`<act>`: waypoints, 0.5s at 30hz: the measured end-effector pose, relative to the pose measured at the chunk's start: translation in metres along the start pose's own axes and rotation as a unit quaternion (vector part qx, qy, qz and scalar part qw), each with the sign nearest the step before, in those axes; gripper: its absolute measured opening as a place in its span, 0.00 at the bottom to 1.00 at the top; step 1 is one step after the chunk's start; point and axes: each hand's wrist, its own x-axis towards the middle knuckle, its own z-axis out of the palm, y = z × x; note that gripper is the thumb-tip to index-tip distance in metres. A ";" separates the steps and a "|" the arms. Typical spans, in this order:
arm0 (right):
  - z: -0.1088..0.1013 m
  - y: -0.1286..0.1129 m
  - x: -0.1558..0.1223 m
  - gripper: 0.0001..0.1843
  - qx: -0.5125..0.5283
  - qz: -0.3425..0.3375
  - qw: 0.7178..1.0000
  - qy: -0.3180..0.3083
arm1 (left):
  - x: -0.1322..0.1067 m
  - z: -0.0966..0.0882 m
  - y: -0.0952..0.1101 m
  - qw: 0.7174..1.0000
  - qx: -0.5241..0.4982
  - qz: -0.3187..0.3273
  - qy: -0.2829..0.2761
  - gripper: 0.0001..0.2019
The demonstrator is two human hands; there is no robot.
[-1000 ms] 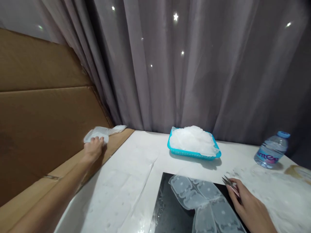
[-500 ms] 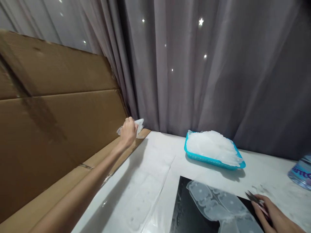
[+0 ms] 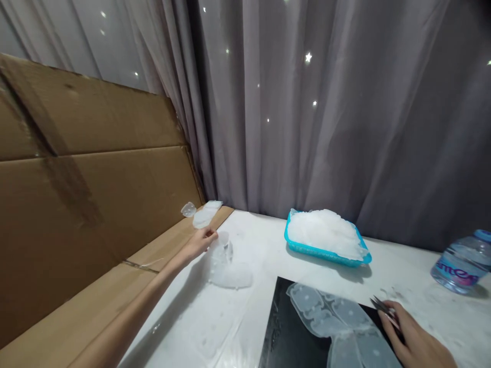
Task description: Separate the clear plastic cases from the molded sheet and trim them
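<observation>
My left hand (image 3: 201, 240) reaches out over the table's left side, fingers pinched at the upper edge of a thin, translucent white plastic piece (image 3: 232, 275). Just beyond that hand, similar white pieces (image 3: 204, 216) lie on the cardboard flap, with a smaller clear piece (image 3: 188, 209) beside them. In my right hand (image 3: 412, 332) are small scissors (image 3: 383, 309) with dark pointed blades and pinkish handles, tips pointing up and left. Next to them, a large translucent moulded sheet (image 3: 326, 311) with rounded lobes rests on a black board (image 3: 273, 327).
Behind the board stands a turquoise tray (image 3: 326, 254) heaped with white translucent sheets. A labelled water bottle (image 3: 462, 263) is at the right. A tall cardboard box panel (image 3: 95, 189) lines the left side, and a grey curtain (image 3: 284, 128) hangs along the back.
My left hand has let go of pieces on the cardboard flap and come back toward the table, now holding another translucent piece. My right hand still grips the scissors. The view has shifted slightly.
</observation>
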 end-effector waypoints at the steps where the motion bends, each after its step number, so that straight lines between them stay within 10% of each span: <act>1: 0.000 0.000 0.000 0.27 -0.004 -0.007 1.000 0.002 | 0.002 0.002 -0.006 1.000 0.007 -0.013 -0.010 0.18; 15: 0.004 0.016 -0.001 0.23 0.001 -0.005 1.000 0.009 | 0.092 -0.019 -0.025 0.979 0.187 -0.032 0.081 0.18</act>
